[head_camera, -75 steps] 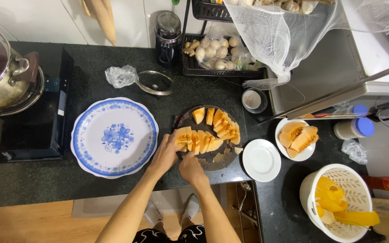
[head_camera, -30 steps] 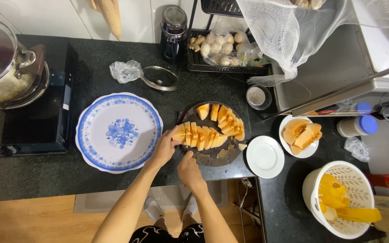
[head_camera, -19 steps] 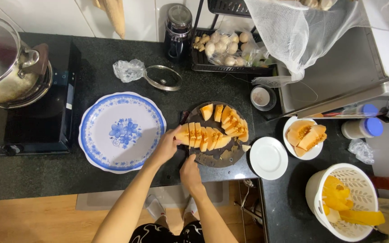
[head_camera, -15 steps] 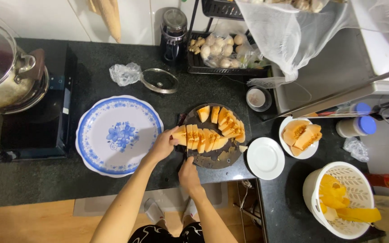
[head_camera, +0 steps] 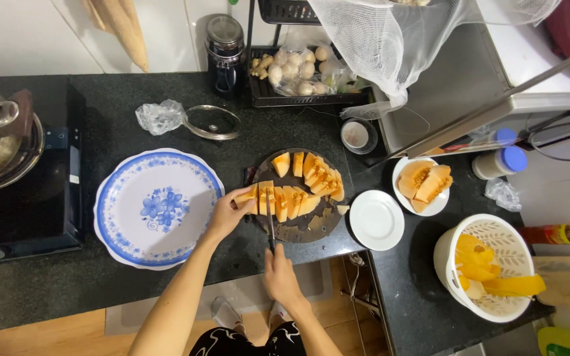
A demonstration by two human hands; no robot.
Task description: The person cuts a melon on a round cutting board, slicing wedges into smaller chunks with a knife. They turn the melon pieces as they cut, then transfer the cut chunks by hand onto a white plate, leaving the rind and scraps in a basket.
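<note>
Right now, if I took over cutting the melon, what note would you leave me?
Left hand steadies the end slice of the melon row on the round dark board.
Right hand grips the knife, blade between slices near the left end.
Done: many wedges cut, more at the board's back.
Left: the blue-patterned plate and small white plate hold nothing; a melon piece waits in the bowl.

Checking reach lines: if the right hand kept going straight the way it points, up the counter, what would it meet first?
Probably the row of orange melon slices on the round dark cutting board, where the right hand already points its knife; height is unclear.
</note>
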